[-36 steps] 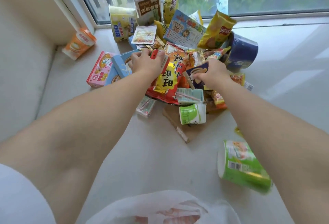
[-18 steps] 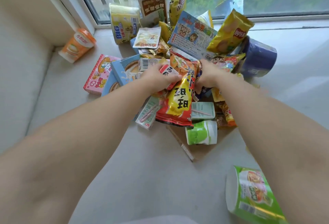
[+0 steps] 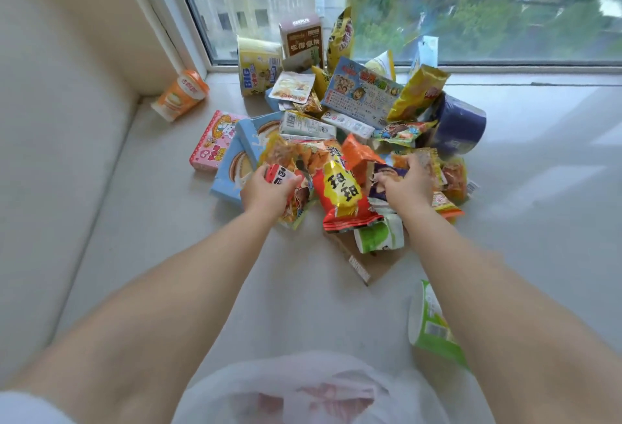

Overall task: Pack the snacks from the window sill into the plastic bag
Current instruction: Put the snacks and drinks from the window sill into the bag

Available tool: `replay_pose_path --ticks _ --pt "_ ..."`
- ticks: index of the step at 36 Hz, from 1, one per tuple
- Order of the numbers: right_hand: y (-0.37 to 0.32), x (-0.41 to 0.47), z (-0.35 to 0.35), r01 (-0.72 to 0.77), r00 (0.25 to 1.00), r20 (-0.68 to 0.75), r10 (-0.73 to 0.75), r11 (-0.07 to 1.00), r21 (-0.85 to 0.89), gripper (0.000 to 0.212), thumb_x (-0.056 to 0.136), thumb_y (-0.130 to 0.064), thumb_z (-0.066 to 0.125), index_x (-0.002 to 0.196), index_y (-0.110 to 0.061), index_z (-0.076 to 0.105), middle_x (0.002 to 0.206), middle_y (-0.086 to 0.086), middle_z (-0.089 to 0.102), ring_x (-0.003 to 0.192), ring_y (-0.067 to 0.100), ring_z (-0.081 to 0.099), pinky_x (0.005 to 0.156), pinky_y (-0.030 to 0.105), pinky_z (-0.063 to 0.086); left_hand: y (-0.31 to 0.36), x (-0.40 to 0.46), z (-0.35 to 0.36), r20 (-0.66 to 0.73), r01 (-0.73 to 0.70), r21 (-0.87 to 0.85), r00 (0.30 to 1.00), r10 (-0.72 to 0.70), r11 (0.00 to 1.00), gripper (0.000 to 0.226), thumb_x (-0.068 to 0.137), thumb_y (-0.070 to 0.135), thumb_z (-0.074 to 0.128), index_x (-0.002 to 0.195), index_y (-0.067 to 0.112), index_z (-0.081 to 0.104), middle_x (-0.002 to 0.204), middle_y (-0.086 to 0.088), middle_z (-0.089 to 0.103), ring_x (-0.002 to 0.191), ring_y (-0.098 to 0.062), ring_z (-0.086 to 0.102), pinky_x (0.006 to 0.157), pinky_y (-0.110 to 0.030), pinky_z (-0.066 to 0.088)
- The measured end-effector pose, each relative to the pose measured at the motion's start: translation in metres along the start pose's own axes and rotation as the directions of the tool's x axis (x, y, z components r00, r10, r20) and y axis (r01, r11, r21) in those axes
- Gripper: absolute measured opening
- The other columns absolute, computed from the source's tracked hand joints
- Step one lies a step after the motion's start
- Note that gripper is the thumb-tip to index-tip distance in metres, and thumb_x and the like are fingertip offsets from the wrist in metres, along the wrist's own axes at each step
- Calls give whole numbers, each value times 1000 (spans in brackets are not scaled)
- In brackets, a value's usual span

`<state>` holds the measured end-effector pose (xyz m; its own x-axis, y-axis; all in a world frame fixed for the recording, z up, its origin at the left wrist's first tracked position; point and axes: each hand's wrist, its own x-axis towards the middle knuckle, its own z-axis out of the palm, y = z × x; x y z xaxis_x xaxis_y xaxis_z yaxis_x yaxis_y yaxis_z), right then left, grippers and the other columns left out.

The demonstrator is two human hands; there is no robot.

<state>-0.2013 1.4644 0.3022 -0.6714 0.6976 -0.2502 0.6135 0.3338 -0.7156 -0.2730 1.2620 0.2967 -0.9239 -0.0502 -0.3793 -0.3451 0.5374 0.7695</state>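
A heap of snack packets and boxes lies on the window sill against the glass. My left hand grips a bundle of packets with a small red packet on top, at the near left of the heap. My right hand grips a dark purple packet along with orange wrappers at the near right. Between my hands sags a large red and yellow bag. The white plastic bag gapes at the bottom edge, below my forearms.
An orange cup lies in the left corner. A green tub lies on its side near my right forearm. A navy tub sits right of the heap, a pink box and blue box left. A flat cardboard piece sticks out below.
Both hands have drawn back toward me with their packets, and the red and yellow bag has come along. The view has tilted down, so the plastic bag shows again.
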Motion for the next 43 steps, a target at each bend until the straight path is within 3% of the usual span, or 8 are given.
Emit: replay_pose_path --ticks 9,12,17,21,25,32,37,43 --pt "-15 -76 -18 30 995 -102 -7 974 224 56 83 -31 70 132 -17 45 125 4 54 112 21 49 83 27 38 -5 -58 -46 -10 -53 -233 999 52 971 38 77 37 75 105 24 53 95 3 58 90 -16 56 81 -29 49" --pt "-15 -112 -20 19 1000 -4 -18 930 366 48 80 -29 74 121 -17 51 104 -3 55 98 16 53 80 26 43 -12 -83 -62 38 -44 -307 998 59 951 48 75 39 76 114 17 59 104 -2 65 96 -19 63 84 -36 55" --pt "16 -174 -16 -34 983 170 -68 845 534 32 77 -13 76 101 -21 56 100 5 66 93 22 63 87 35 52 -46 -136 -92 156 -68 -443 976 152 894 17 80 28 73 91 26 60 89 0 66 83 -16 64 75 -34 56" --pt "60 -225 -7 -113 919 384 -89 874 473 35 78 -5 74 108 -12 58 102 13 65 88 23 64 86 40 52 -104 -175 -113 215 8 -509 969 118 861 9 86 21 65 94 22 62 86 -3 65 76 -19 62 68 -35 53" --pt "101 -269 12 -13 824 562 -69 990 141 35 77 -6 74 103 -24 59 92 0 65 81 14 61 72 24 49 -161 -209 -121 277 114 -525 960 42 844 10 90 17 59 99 19 61 84 -4 65 73 -19 63 57 -30 52" --pt "138 -307 42 283 792 610 -17 896 -343 41 82 -14 56 120 -28 55 105 1 65 97 24 60 77 30 48 -225 -238 -113 441 -45 -59 895 67 997 20 76 29 75 92 31 62 90 8 65 84 -13 63 70 -21 50" --pt "159 -316 33 571 672 735 93 567 -593 22 86 -12 48 102 -21 59 106 6 62 100 29 60 73 29 43 -258 -222 -114 373 -334 394 910 183 856 31 82 33 68 110 23 61 115 6 56 102 -19 57 85 -31 45" --pt "166 -315 21 643 624 763 167 445 -623 15 87 -9 48 89 -23 49 103 6 58 86 20 49 76 28 42 -260 -222 -114 298 -366 469 922 246 804 32 84 37 64 112 22 59 117 5 55 103 -21 56 80 -30 43"
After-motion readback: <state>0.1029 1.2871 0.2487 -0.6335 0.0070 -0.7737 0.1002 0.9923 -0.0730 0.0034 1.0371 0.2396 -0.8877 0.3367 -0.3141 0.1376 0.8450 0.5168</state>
